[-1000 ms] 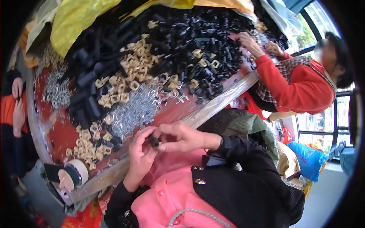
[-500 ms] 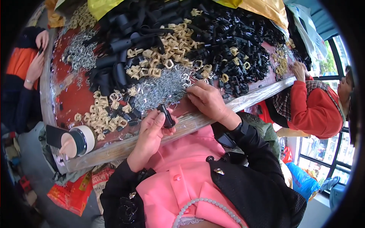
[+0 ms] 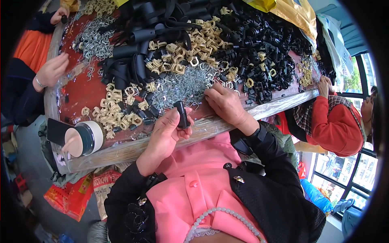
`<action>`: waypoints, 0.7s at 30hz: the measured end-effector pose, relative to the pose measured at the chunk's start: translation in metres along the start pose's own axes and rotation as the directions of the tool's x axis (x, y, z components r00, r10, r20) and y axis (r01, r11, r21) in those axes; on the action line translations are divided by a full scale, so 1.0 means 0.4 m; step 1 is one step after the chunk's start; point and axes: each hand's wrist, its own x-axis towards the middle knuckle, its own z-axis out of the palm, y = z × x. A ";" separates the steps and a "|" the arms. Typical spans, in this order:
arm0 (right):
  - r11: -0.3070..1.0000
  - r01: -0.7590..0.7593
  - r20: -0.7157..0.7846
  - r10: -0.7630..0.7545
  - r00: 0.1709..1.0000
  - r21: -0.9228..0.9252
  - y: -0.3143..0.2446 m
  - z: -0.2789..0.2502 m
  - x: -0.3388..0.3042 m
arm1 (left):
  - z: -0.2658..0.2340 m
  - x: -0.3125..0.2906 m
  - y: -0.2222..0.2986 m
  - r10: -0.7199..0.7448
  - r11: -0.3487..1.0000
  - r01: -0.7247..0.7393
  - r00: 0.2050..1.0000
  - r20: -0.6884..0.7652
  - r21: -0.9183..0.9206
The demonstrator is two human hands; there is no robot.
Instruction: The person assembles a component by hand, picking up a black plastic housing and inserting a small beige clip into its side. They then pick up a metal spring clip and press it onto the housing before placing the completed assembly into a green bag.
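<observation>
My left hand (image 3: 164,131) is closed around a small black plastic tube (image 3: 182,115), held nearly upright above the table's near edge. The tube's lower end is partly covered by the fingers. My right hand (image 3: 230,106) is at the near right side of a heap of small silvery metal hooks (image 3: 178,89), its fingers bent and pressed together. Whatever those fingertips hold, if anything, is hidden. Beige plastic clips (image 3: 117,107) lie to the left of the hooks, and more beige clips (image 3: 202,42) lie behind them.
Black straps and tubes (image 3: 139,36) are piled at the back, with many small black parts (image 3: 251,60) on the right. A lidded jar (image 3: 87,137) and a dark phone (image 3: 55,131) sit at the near left corner. One co-worker's hand (image 3: 50,71) is at left; another co-worker (image 3: 330,121) sits right.
The black tube in my left hand has turned more upright. My right hand remains beside the hooks. The left co-worker's hands have come apart. The whole view has shifted slightly.
</observation>
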 end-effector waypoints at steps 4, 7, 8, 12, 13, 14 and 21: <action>0.997 0.024 0.045 -0.021 0.999 -0.069 0.001 -0.001 0.008 | -0.002 0.002 -0.002 -0.005 0.999 0.005 1.000 0.008 -0.045; 0.985 -0.014 0.057 0.024 0.998 -0.169 0.003 0.010 0.009 | 0.002 0.000 -0.003 -0.022 1.000 0.023 1.000 -0.013 0.018; 0.986 -0.015 0.056 0.024 0.998 -0.169 0.003 0.009 0.010 | 0.004 0.000 -0.004 -0.023 1.000 0.023 1.000 -0.012 0.020; 0.987 -0.026 0.055 0.035 0.998 -0.158 -0.003 0.005 0.015 | 0.007 0.001 -0.008 -0.016 0.989 0.019 1.000 -0.017 0.148; 0.999 -0.035 0.036 0.036 0.999 -0.014 -0.008 0.001 0.015 | 0.008 0.003 -0.010 0.019 0.985 -0.017 1.000 -0.009 0.169; 0.991 -0.041 0.019 0.039 0.999 0.130 -0.014 -0.004 0.014 | 0.008 0.006 -0.012 0.054 0.981 -0.053 0.999 -0.001 0.189; 0.441 -0.411 0.357 0.203 0.912 0.798 -0.090 -0.018 -0.001 | 0.035 0.024 0.002 0.284 0.764 -0.227 0.959 0.001 0.604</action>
